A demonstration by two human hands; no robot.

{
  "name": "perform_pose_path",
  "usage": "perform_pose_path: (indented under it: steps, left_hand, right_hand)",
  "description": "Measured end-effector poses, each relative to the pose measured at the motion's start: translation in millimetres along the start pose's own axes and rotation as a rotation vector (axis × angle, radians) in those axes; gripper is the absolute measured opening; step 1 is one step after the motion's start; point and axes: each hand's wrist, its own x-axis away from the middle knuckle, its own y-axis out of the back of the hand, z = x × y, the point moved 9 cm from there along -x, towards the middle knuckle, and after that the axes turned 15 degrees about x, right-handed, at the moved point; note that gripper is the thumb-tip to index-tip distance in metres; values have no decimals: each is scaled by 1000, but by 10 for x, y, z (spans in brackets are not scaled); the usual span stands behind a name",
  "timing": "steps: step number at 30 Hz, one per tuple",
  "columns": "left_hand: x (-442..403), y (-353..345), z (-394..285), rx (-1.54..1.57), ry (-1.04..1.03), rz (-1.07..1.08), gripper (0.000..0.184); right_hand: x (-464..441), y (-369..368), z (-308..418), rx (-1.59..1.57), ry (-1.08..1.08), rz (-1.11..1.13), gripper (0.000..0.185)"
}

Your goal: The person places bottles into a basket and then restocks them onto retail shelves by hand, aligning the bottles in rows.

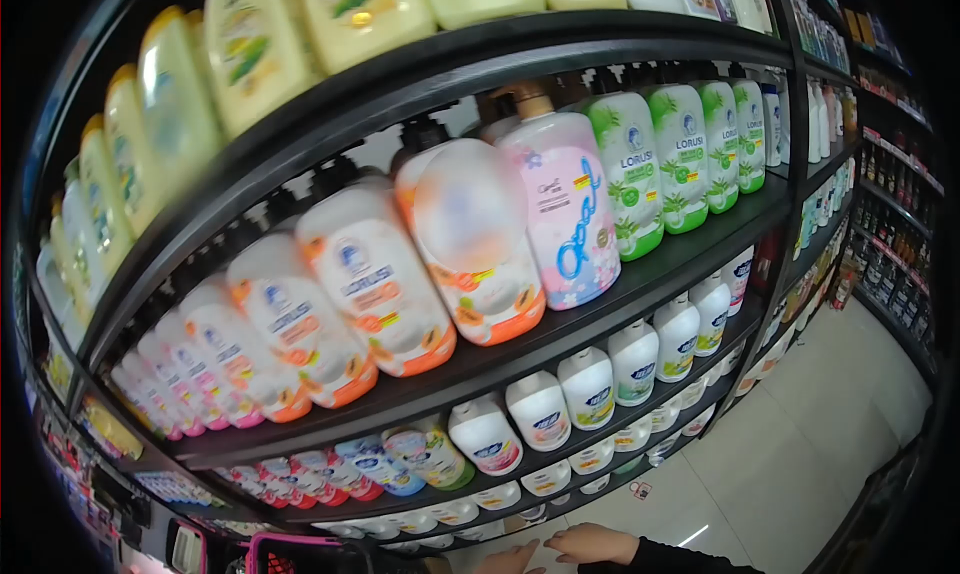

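Observation:
Low at the bottom edge, my left hand [508, 559] shows in part, its fingers stretched toward my right hand and nothing seen in them. My right hand [597, 544], coming out of a black sleeve, faces it with its fingers loosely bent and slightly apart; I see no object in it. The fingertips of the two hands are close together. Nearest to them are white bottles [545, 484] on a low shelf. Higher up stand orange-and-white pump bottles [375, 284], a pink pump bottle [565, 209] and several green-and-white pump bottles [625, 174].
Yellow bottles [255, 49] line the top of the black shelf unit [640, 259]. A pink-rimmed basket [300, 539] is at the lower left. Tiled floor [770, 454] lies to the right, with another stocked shelf [895, 204] beyond it.

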Motion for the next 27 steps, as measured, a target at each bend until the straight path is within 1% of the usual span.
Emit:
perform_pose_path:
  steps: [2,4,5,7,8,10,11,13,14,19,20,22,23,25,26,27]
  left_hand:
    - [273,24,-37,-2,27,-3,64]
    - [513,16,28,-18,112,-52,55]
    - [616,-14,49,-21,151,-69,51]
    - [773,-104,73,-26,222,-95,43]
    - [838,-146,88,-31,258,-107,40]
    - [968,-221,140,-52,334,-132,35]
    - [1035,-256,175,-68,374,-143,34]
    - [1156,-353,229,-107,455,-168,35]
    - [1064,-288,192,-112,456,-173,35]
    - [587,-311,-205,-81,404,-101,34]
    - [463,-335,-289,-69,393,-89,34]
    - [153,-396,-485,-41,359,-65,36]
    - [-28,-438,-583,-24,337,-54,37]
    - [-378,-548,-843,11,289,-26,39]
    - [-556,-589,-887,25,286,-34,39]
    - [-740,-737,-1014,-54,164,83,47]
  right_hand:
    - [-55,-174,250,2,55,8,37]
    - [-89,-292,426,-150,57,-59,22]
    - [-75,-335,508,-143,56,-49,22]
    - [16,-286,737,-150,169,-139,22]
    - [73,-285,789,-144,165,-133,22]
    - [237,-66,928,-342,236,-292,23]
    - [319,22,1004,-340,237,-295,23]
    - [463,95,992,-521,88,-182,24]
    - [489,93,972,-519,93,-185,24]
    - [652,-36,640,-104,100,-199,24]
    - [734,-58,548,-96,113,-191,24]
    - [952,38,179,-99,0,-278,29]
    - [1096,136,77,-84,7,-268,29]
    - [1444,363,-228,-32,-128,-242,42]
    - [1561,347,-404,-22,-126,-230,42]
    - [1671,237,-630,48,-174,-155,41]
